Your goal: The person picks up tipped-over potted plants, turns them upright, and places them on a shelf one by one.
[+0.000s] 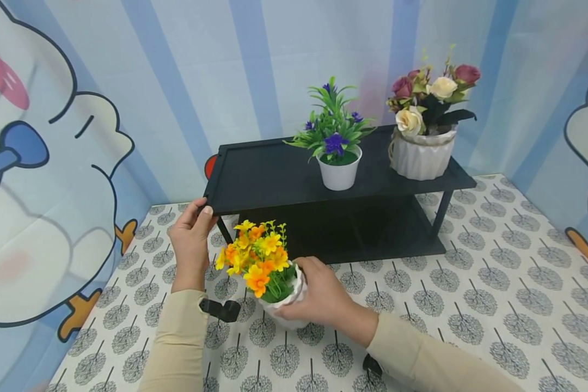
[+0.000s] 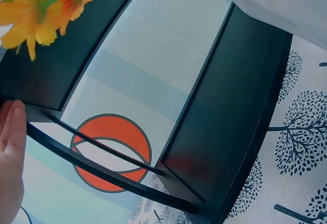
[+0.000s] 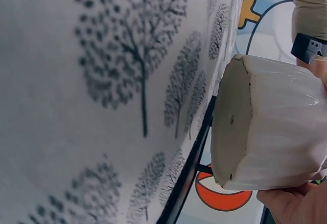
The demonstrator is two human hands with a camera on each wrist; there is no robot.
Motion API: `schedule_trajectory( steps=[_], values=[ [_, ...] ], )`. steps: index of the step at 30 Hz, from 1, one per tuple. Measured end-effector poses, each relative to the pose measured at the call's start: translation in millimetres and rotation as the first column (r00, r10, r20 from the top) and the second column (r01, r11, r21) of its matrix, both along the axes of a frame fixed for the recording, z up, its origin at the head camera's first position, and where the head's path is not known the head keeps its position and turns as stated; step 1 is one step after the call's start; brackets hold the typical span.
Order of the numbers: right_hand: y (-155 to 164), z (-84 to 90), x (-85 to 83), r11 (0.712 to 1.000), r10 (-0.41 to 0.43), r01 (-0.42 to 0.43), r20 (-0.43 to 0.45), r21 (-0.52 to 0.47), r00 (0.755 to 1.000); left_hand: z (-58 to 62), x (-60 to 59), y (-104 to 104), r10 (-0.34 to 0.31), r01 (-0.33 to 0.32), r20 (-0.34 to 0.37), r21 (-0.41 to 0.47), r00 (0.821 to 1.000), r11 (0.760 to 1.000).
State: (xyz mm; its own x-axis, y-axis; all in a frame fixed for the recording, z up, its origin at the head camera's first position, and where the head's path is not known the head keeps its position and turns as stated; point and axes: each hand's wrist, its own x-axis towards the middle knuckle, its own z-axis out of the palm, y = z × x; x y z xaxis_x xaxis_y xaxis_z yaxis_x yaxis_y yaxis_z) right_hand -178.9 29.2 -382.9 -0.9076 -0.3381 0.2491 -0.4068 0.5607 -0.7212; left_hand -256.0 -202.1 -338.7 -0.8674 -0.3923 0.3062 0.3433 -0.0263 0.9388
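My right hand point(image 1: 320, 294) grips a white pot point(image 1: 299, 294) of yellow and orange artificial flowers point(image 1: 257, 256) by its side. The pot is tilted and off the table; its underside point(image 3: 232, 121) shows in the right wrist view. My left hand point(image 1: 191, 231) holds the front left corner of a black two-tier shelf point(image 1: 264, 174), thumb at the edge. In the left wrist view only part of that hand point(image 2: 13, 152) shows, beside the upper board. The flowers are in front of the shelf's left end.
On the upper board stand a small white pot with a purple-flowered plant point(image 1: 340, 171) and, to its right, a ribbed white pot with artificial roses point(image 1: 423, 155). The shelf stands on a tree-patterned tablecloth point(image 1: 426, 305). Behind it hangs a cartoon backdrop point(image 1: 206, 71).
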Motion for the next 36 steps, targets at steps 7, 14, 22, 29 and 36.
schedule_trajectory(
  steps=[7, 14, 22, 29, 36],
  values=[
    [0, -9.5, 4.1, 1.0, 0.004, -0.004, 0.02, -0.023, 1.0, -3.0, 0.0, 0, 0.006, -0.006, -0.002, -0.012, 1.0, 1.0],
    [3, -14.2, 5.5, 1.0, 0.0, 0.001, 0.029, -0.027, 1.0, -2.5, 0.5, 1, 0.004, -0.004, -0.011, -0.008, 1.0, 1.0],
    [6, -12.9, 4.6, 1.0, 0.003, -0.003, 0.072, -0.009, 0.997, -0.5, 0.2, 2, -0.001, 0.001, -0.014, -0.017, 1.0, 1.0],
    [10, -13.9, 5.9, 1.0, -0.003, 0.005, 0.095, -0.021, 0.995, -0.3, -0.2, 1, 0.003, -0.003, -0.041, 0.019, 0.999, 1.0],
    [14, -16.2, 7.5, 0.998, 0.004, 0.002, 0.101, -0.062, 0.995, -1.2, -0.4, 0, -0.005, 0.006, -0.057, 0.032, 0.998, 0.999]
  ],
)
